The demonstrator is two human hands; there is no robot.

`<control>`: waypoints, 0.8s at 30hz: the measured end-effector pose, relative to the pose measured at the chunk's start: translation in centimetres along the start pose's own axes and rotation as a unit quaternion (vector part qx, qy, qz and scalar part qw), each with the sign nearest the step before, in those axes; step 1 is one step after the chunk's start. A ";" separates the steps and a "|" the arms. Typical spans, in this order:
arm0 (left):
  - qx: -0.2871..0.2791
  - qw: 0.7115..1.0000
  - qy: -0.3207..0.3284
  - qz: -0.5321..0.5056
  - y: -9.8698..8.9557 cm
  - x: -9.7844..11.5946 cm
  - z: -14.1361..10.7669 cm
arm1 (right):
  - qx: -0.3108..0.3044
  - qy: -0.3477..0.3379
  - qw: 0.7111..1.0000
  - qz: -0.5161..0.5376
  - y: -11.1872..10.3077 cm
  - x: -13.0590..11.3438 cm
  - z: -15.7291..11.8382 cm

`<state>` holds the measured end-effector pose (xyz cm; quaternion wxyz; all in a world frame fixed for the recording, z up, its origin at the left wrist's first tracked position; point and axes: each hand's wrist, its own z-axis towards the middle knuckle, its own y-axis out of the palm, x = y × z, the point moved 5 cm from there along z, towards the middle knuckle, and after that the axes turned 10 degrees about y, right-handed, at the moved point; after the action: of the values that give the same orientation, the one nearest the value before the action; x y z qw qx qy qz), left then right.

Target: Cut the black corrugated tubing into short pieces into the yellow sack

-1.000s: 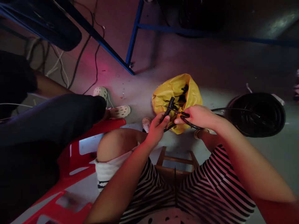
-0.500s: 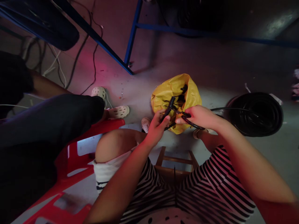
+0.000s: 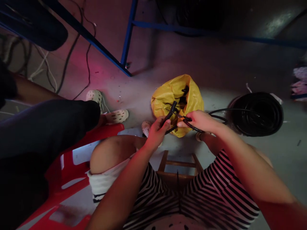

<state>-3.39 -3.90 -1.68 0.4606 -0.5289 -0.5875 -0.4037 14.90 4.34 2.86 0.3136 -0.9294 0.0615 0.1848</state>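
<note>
Pinched in my left hand is a short black ribbed tube, tilted up and to the right over the bag. My right hand is closed around the black handles of scissors, whose blades point left and reach the tube. Black cable runs from the coil at the right to my right hand, and a length of it passes beneath toward my left hand. Below both hands stands an open yellow bag with dark pieces inside.
A black cable coil lies on the floor at the right. Blue metal frame legs stand ahead. At the left are a person's dark-trousered leg and a red plastic stool. Loose cords cross the floor.
The whole view has shifted, so the bag, coil and frame appear a little further left. My hands keep their hold on the tube and scissors.
</note>
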 end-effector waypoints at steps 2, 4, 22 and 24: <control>-0.025 0.998 -0.015 0.049 0.1 -1.4 0.1 | -0.017 0.001 0.999 0.030 1.3 1.2 0.7; -0.044 0.996 -0.027 0.069 0.4 -2.6 0.0 | -0.031 -0.001 0.997 0.067 2.7 2.5 1.6; -0.145 0.983 0.015 0.112 2.2 1.3 -1.3 | -0.033 -0.045 0.864 0.501 3.8 1.0 0.1; -0.191 0.976 -0.001 0.108 2.6 1.0 -1.3 | -0.024 -0.053 0.840 0.540 2.7 0.2 -1.2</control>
<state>-0.69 -4.57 -0.39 0.3912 -0.6678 -0.4392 -0.4562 14.81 1.42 2.15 0.1444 -0.7452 0.5323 0.3749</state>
